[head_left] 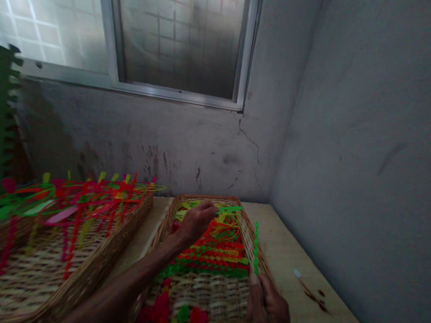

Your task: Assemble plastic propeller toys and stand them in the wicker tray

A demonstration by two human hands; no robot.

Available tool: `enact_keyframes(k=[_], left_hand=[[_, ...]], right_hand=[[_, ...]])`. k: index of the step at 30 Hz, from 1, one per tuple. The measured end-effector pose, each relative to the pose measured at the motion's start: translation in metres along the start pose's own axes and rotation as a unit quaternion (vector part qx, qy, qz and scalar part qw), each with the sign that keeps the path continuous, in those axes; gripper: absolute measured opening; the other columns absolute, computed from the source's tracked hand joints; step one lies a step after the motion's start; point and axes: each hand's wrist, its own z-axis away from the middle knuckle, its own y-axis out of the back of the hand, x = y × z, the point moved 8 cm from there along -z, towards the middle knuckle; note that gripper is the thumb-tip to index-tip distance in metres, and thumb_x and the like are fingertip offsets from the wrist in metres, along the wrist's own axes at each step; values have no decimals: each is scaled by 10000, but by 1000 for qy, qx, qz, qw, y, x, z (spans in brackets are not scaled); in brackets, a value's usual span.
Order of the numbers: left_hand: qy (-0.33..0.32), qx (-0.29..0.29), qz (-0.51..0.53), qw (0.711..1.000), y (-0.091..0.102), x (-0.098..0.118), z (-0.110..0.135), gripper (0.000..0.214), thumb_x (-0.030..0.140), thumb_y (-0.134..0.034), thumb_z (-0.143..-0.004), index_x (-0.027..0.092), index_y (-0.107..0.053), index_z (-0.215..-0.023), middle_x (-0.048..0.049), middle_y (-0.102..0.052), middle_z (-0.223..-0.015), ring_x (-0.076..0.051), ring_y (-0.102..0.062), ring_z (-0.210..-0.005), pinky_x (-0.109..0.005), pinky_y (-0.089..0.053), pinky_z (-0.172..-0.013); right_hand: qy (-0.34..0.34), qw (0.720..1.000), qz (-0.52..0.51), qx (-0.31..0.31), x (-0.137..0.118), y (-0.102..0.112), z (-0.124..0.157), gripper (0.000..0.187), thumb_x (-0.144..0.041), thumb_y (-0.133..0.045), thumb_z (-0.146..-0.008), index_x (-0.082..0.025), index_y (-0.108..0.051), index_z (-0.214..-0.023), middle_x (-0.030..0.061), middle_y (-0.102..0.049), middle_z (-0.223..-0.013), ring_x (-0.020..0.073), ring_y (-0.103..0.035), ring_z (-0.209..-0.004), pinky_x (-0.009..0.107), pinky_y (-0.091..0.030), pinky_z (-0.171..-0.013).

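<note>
My left hand (199,218) reaches over the far part of the right wicker basket (210,288), fingers closed on a thin green plastic propeller (231,209) seen nearly edge-on. Low at the basket's right side, my right hand (267,302) grips the bottom end of a twisted green plastic stick (256,248), which points upward. The stick and the propeller are apart. Inside this basket lie rows of red, orange and green twisted sticks (212,257). Behind them is a pile of yellow and orange propellers (223,225), partly covered by my left hand. Small red and green pieces (159,310) lie at the near end.
On the left, another wicker basket (95,266) holds several twisted sticks with propellers (83,200) fitted, standing up above its rim. A small white-tipped tool (302,281) and dark bits lie on the table (279,235) at right. Walls and a window enclose the back.
</note>
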Motion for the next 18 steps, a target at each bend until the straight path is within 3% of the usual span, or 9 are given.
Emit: enact_keyframes(k=[3,6,10,15,18], left_hand=[[-20,-74,-84,993,-33,-13,-14,217,142,-405,-842,149,-619,-878,-75,-581,-867,-167,-539,-748,-266,-423,-663],[-38,-111,-95,989,-52,-22,-13,213,83,-480,-770,126,-603,-938,-103,-590,-908,-202,-544,-798,-304,-436,-696],[-53,-120,-116,985,-48,-20,0,332,106,-504,-762,107,-520,-1094,-150,-529,-1105,-245,-485,-980,-378,-391,-846],[-90,-197,-167,962,-50,-8,23,156,92,-457,-766,150,-597,-803,-72,-557,-813,-185,-508,-737,-299,-427,-669],[-89,-200,-177,959,-57,-10,31,180,61,-436,-766,141,-597,-766,-80,-545,-782,-184,-497,-703,-294,-421,-627]], right_hand=[[22,999,34,3,0,-4,-4,388,-530,-313,-826,-225,-489,-664,-50,-405,-426,125,-433,-399,229,-323,-417],[36,997,65,13,-2,-1,-2,389,-516,-293,-839,-219,-503,-702,-42,-435,-447,137,-460,-407,239,-327,-433],[75,992,94,27,-11,2,-1,384,-494,-280,-852,-227,-488,-671,-37,-451,-445,142,-466,-399,249,-323,-441],[78,990,107,42,-12,3,-1,376,-495,-296,-849,-218,-519,-730,-18,-509,-455,151,-490,-397,255,-335,-451],[82,989,108,58,-11,5,0,394,-517,-296,-840,-210,-520,-735,1,-536,-480,156,-490,-406,259,-345,-455]])
